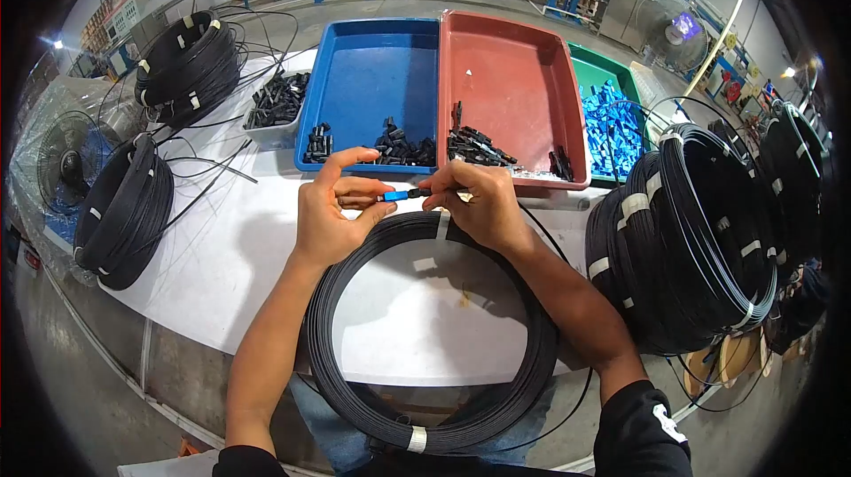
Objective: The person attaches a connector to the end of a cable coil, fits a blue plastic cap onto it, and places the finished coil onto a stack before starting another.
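Observation:
Between my two hands, above the far rim of a black cable coil (pixel 324 317), is a small blue connector (pixel 395 196) with a black part (pixel 414 193) at its right end. My left hand (pixel 332 215) pinches the blue connector between thumb and a finger, its other fingers raised or curled. The fingers of my right hand (pixel 479 202) close on the black part, and a cable runs from behind that hand down the right side. The coil, bound with white tape, lies partly on the white table (pixel 266 255) and hangs over its front edge.
A blue tray (pixel 377 78) and a red tray (pixel 510 78) hold black parts; a green tray (pixel 603 65) holds blue connectors. Left of them stands a white tub (pixel 275 133) of black pieces. Taped cable coils (pixel 133 211) are at the left, larger stacked coils (pixel 629 238) at the right.

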A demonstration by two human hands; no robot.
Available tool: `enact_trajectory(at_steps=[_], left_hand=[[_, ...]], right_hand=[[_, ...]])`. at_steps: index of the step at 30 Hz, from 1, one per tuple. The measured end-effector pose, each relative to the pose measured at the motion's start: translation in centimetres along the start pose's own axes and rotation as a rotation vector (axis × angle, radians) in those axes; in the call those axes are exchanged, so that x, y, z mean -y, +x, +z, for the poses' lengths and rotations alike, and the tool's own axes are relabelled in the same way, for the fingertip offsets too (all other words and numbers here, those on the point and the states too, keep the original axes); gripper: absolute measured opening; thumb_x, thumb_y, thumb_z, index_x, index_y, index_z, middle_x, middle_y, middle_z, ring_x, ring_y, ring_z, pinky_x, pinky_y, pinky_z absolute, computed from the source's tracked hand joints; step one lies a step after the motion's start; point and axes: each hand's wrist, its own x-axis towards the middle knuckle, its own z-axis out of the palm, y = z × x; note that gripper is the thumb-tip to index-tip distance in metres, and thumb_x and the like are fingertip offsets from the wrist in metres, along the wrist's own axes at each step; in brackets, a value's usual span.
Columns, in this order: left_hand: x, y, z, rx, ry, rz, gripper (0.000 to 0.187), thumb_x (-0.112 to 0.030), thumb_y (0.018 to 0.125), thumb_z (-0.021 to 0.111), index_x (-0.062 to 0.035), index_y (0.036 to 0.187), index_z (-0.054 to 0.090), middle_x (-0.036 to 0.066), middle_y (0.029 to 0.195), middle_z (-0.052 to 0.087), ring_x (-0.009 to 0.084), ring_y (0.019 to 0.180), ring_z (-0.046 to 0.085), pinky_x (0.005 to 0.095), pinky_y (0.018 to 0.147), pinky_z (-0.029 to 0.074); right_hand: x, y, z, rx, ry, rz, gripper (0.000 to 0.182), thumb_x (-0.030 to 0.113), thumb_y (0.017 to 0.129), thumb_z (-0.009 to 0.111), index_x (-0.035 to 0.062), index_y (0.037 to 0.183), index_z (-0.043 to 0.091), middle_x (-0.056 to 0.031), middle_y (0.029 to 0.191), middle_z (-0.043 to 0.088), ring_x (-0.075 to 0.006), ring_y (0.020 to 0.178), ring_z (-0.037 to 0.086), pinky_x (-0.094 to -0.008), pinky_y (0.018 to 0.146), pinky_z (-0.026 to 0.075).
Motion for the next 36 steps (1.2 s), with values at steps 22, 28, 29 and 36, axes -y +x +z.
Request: enact_trajectory(at_steps=[22,28,29,36], left_hand=[[0.93,-0.35,0.48,-0.035,-0.042,0.054,0.062,-0.003,0.075,0.085,-0.0066,0.128,0.053,0.015,0.09,0.076,0.0227,0.086,0.075,0.0323,0.077,0.063],[0.86,-0.43,0.36,0.002,-0.055,-0.009,0.063,0.004,0.073,0.084,-0.0032,0.127,0.05,0.017,0.09,0.075,0.0206,0.087,0.075,0.0301,0.077,0.062],[0.78,-0.46,0.35,0.006,-0.054,-0.009,0.06,0.002,0.073,0.084,-0.004,0.124,0.053,0.015,0.087,0.075,0.02,0.084,0.075,0.0302,0.076,0.062],[0.5,-0.39,0.26,0.106,-0.033,0.002,0.057,0.006,0.071,0.084,-0.0031,0.119,0.054,0.011,0.081,0.074,0.0173,0.082,0.074,0.0287,0.077,0.061]], right_hand=[[0.39,-0.12,-0.19,0.038,0.023,0.112,0.019,-0.008,0.082,0.07,0.0013,0.093,0.058,-0.0129,0.082,0.074,-0.0225,0.078,0.075,-0.0306,0.062,0.054],[0.67,-0.05,-0.38,0.069,-0.029,0.108,0.03,-0.01,0.082,0.068,0.0031,0.104,0.053,-0.012,0.082,0.073,-0.0239,0.081,0.076,-0.0319,0.065,0.056],[0.6,-0.07,-0.33,0.069,-0.031,0.109,0.03,-0.01,0.082,0.068,0.0031,0.104,0.053,-0.012,0.082,0.073,-0.0239,0.081,0.076,-0.0319,0.065,0.056],[0.47,-0.11,-0.42,0.175,-0.047,0.053,0.025,-0.014,0.08,0.068,-0.0019,0.101,0.059,-0.0117,0.094,0.071,-0.0226,0.083,0.075,-0.0318,0.067,0.058]])
